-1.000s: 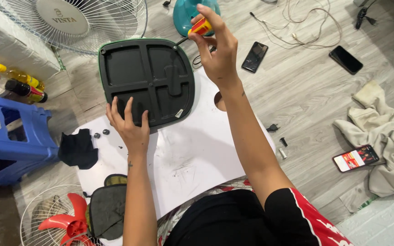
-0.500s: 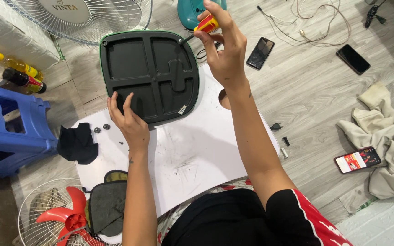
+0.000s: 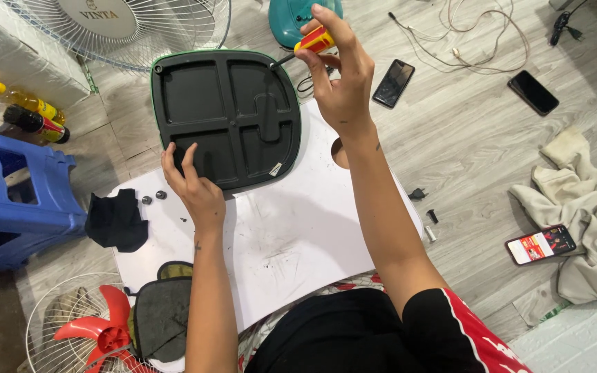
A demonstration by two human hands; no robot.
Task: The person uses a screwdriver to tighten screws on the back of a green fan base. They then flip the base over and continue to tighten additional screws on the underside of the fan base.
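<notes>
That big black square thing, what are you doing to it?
A person sits on the floor with a black plastic base plate lying ribbed side up on a white board. The left hand presses on its near corner. The right hand grips a screwdriver with a red and yellow handle, its tip at the plate's far right corner. Two small dark screws lie on the board beside a black cloth. A red fan blade lies in a wire guard nearby.
</notes>
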